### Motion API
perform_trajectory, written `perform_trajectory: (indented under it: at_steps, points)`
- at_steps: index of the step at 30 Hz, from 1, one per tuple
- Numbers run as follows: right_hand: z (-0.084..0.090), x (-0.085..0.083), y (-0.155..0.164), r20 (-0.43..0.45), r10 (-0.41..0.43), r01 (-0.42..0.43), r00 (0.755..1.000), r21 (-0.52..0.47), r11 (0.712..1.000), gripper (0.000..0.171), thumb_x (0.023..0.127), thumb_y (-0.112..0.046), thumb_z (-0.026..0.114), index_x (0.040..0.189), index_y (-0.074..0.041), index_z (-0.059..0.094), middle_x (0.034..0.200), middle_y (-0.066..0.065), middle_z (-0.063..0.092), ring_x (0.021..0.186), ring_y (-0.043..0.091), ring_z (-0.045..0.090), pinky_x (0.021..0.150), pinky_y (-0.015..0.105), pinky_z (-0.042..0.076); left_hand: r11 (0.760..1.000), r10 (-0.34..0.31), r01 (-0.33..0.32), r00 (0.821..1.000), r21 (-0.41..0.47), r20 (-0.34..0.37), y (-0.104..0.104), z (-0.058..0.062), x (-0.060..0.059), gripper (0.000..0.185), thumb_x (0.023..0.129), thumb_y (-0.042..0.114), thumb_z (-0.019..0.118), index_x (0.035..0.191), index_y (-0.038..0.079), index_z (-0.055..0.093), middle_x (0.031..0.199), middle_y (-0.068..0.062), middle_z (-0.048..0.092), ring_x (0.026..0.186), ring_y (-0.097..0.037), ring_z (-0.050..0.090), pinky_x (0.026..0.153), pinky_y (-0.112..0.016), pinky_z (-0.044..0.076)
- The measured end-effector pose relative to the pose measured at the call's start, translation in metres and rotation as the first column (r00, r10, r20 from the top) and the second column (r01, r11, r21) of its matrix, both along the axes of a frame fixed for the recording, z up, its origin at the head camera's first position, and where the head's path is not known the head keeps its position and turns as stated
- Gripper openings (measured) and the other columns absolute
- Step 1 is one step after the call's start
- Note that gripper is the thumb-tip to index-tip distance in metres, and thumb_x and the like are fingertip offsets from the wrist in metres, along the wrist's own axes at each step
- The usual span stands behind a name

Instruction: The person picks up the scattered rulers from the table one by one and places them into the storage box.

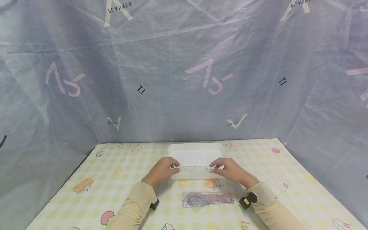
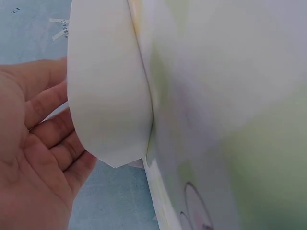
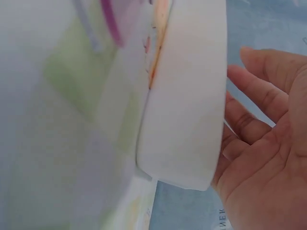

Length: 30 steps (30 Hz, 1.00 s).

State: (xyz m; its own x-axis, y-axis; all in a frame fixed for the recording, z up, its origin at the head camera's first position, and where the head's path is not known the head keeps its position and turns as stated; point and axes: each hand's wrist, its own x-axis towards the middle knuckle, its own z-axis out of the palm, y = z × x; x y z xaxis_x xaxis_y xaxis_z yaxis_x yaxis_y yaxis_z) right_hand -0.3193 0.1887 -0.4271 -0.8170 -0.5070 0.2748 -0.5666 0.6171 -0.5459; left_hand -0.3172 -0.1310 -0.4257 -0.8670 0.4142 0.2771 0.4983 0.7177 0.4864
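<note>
Both hands on one ruler: left hand and right hand pinch its ends over the tray's near rim. A loosened pinch could drop it onto the tabletop.

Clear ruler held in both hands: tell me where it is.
In the head view the clear ruler spans the near edge of the white tray, pinched between left hand and right hand.

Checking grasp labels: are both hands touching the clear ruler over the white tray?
Touching. Head view: left hand and right hand pinch the ends of the clear ruler.
</note>
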Motion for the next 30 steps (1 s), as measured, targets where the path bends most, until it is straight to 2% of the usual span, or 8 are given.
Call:
perform_trajectory:
  at_steps: [7,14,18,21,23,27,30]
  points:
    - [0.008,0.003,0.004,-0.039,0.038,-0.038,0.999,-0.023,0.999,0.026,0.093,-0.023,0.071,0.114,-0.008,0.072,0.111,0.007,0.07,0.098,0.026,0.066,0.078,0.032,0.053,0.998,-0.012,0.01,1.0,0.069,0.024,-0.006,0.003,0.001,0.024,0.094,0.022,0.069,0.11,0.006,0.073,0.107,-0.003,0.071,0.093,-0.018,0.063,0.08,-0.038,0.051]
    - [0.022,0.012,0.004,-0.037,0.047,-0.049,0.998,-0.036,0.998,0.026,0.092,-0.024,0.073,0.115,-0.013,0.071,0.114,0.007,0.07,0.1,0.025,0.066,0.081,0.038,0.055,0.987,-0.037,0.032,0.999,0.159,0.024,-0.014,0.018,0.009,0.022,0.092,0.026,0.072,0.112,0.015,0.072,0.112,-0.004,0.07,0.1,-0.021,0.063,0.088,-0.042,0.05]
    - [0.03,0.017,0.003,-0.034,0.046,-0.048,0.998,-0.042,0.998,0.025,0.091,-0.024,0.074,0.115,-0.017,0.071,0.115,0.001,0.069,0.101,0.023,0.065,0.081,0.038,0.055,0.975,-0.1,0.101,0.995,0.197,-0.016,-0.014,0.027,0.013,0.025,0.09,0.024,0.075,0.112,0.014,0.072,0.112,-0.007,0.07,0.102,-0.028,0.064,0.091,-0.047,0.05]
    - [0.035,0.022,0.002,-0.016,0.051,-0.052,0.999,-0.045,0.998,0.027,0.09,-0.024,0.075,0.116,-0.019,0.071,0.113,-0.005,0.069,0.101,0.021,0.065,0.08,0.035,0.055,0.964,-0.155,0.158,0.987,0.213,-0.031,-0.01,0.033,0.017,0.026,0.088,0.025,0.077,0.111,0.015,0.072,0.112,-0.004,0.07,0.102,-0.028,0.064,0.091,-0.047,0.05]
    - [0.037,0.026,0.001,0.004,0.067,-0.066,0.998,-0.044,0.997,0.028,0.089,-0.024,0.075,0.117,-0.019,0.07,0.111,-0.007,0.068,0.1,0.022,0.065,0.079,0.032,0.055,0.961,-0.184,0.186,0.982,0.207,-0.029,-0.007,0.036,0.02,0.028,0.086,0.027,0.079,0.111,0.016,0.072,0.112,0.001,0.07,0.102,-0.026,0.064,0.091,-0.046,0.05]
    - [0.042,0.031,-0.001,0.048,0.12,-0.118,0.992,-0.036,0.992,0.031,0.089,-0.022,0.075,0.119,-0.019,0.069,0.109,-0.009,0.067,0.099,0.024,0.064,0.078,0.029,0.055,0.964,-0.226,0.228,0.974,0.136,-0.029,0.0,0.042,0.028,0.033,0.085,0.031,0.079,0.114,0.017,0.071,0.113,0.005,0.069,0.1,-0.02,0.063,0.09,-0.044,0.05]
    - [0.043,0.033,-0.002,0.087,0.16,-0.159,0.983,-0.015,0.987,0.032,0.09,-0.019,0.074,0.121,-0.017,0.069,0.11,-0.007,0.067,0.101,0.024,0.064,0.08,0.03,0.055,0.965,-0.25,0.248,0.968,0.087,0.012,0.004,0.042,0.033,0.037,0.084,0.032,0.081,0.116,0.017,0.07,0.114,0.005,0.068,0.101,-0.021,0.062,0.091,-0.046,0.05]
